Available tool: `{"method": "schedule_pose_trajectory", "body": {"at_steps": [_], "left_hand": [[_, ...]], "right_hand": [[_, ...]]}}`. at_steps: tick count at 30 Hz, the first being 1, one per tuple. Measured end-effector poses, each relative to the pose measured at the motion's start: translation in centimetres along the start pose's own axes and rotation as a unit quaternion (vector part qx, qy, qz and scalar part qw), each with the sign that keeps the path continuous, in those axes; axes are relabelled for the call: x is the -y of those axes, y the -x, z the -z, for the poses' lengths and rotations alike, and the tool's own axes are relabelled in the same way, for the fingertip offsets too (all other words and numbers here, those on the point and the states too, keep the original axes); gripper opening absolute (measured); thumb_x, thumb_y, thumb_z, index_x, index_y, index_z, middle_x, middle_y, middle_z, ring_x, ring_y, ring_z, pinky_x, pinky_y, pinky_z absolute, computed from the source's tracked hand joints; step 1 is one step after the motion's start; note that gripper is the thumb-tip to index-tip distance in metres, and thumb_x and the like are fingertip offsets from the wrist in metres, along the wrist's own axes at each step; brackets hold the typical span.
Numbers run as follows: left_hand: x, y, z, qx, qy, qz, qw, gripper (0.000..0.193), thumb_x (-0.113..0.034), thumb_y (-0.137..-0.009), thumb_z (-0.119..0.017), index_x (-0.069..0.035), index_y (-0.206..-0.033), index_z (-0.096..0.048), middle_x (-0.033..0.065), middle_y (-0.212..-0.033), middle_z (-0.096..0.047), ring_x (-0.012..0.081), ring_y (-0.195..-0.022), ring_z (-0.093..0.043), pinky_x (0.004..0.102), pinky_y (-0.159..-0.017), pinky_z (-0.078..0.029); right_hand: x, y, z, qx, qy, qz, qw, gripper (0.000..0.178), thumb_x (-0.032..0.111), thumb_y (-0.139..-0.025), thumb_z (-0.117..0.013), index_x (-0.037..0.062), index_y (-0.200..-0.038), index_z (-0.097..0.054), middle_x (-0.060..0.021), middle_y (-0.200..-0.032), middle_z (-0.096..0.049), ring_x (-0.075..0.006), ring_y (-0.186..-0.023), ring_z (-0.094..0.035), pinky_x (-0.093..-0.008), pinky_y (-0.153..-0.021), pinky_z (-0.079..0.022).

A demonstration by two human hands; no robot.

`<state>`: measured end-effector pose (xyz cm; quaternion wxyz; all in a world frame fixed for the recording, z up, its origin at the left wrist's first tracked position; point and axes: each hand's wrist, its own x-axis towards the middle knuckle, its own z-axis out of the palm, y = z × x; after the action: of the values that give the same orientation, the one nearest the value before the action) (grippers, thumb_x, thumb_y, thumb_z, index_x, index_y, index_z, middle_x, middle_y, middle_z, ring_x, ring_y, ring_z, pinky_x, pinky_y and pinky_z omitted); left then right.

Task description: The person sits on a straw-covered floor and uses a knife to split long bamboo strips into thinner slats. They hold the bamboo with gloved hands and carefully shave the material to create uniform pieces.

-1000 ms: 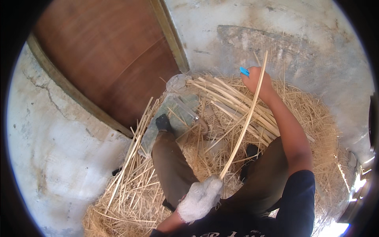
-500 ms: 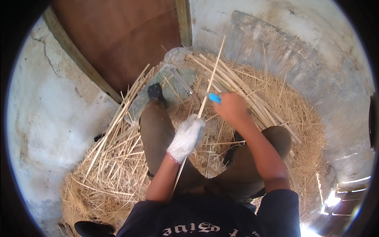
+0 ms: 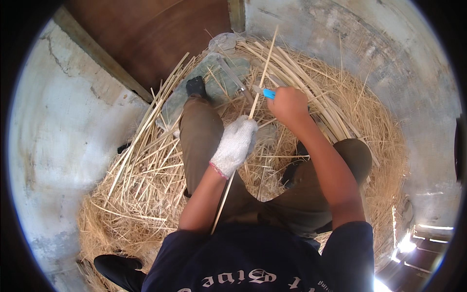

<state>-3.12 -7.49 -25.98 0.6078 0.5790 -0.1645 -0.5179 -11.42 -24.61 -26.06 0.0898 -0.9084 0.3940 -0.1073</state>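
Note:
My left hand (image 3: 235,146), in a white knitted glove with a pink-edged cuff, is closed round a long, thin strip of bamboo or cane (image 3: 265,73). The strip slants away from me, its far end up past both hands and its near end running back beside my left forearm to my lap. Bare and closed, my right hand (image 3: 290,105) grips a small knife with a blue handle (image 3: 268,93). Its short blade meets or lies just over the strip, a little beyond the glove; exact contact is hard to tell.
A bigger knife (image 3: 233,75) with a wooden handle lies on a greyish-green slab (image 3: 187,104) beside my left foot. Split strips (image 3: 296,73) are piled at the far right, more strips (image 3: 146,165) at left, over pale shavings (image 3: 374,146). Plastered walls (image 3: 63,146) and a brown door (image 3: 160,39) stand around.
The whole scene sits higher in the picture as the view has tilted down. Both hands keep their holds, and the right hand, blurred before, is sharper now.

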Motion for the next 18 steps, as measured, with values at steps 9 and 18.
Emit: {"method": "schedule_pose_trajectory", "body": {"at_steps": [9,18], "left_hand": [[0.4,0.3,-0.2,0.003,-0.013,-0.018,1.000,0.011,-0.019,-0.096,-0.059,-0.013,-0.089,-0.053,-0.0065,-0.065,-0.043,0.0059,-0.051,-0.039,0.0243,-0.046,-0.031],[2.6,-0.5,0.4,-0.053,-0.236,-0.095,0.966,0.025,-0.029,-0.101,-0.056,-0.004,-0.101,-0.060,0.0046,-0.069,-0.054,0.0147,-0.061,-0.052,0.0347,-0.057,-0.043]], "right_hand": [[-0.3,2.3,-1.0,0.026,-0.006,0.090,0.996,0.024,0.028,-0.084,-0.069,0.0060,-0.078,-0.075,-0.0124,-0.063,-0.068,-0.0319,-0.059,-0.070,-0.0462,-0.059,-0.056],[-1.5,0.8,-0.1,-0.006,-0.006,-0.004,1.000,0.027,0.032,-0.083,-0.071,0.0059,-0.076,-0.076,-0.0151,-0.069,-0.070,-0.0335,-0.063,-0.071,-0.0455,-0.059,-0.057]]}}
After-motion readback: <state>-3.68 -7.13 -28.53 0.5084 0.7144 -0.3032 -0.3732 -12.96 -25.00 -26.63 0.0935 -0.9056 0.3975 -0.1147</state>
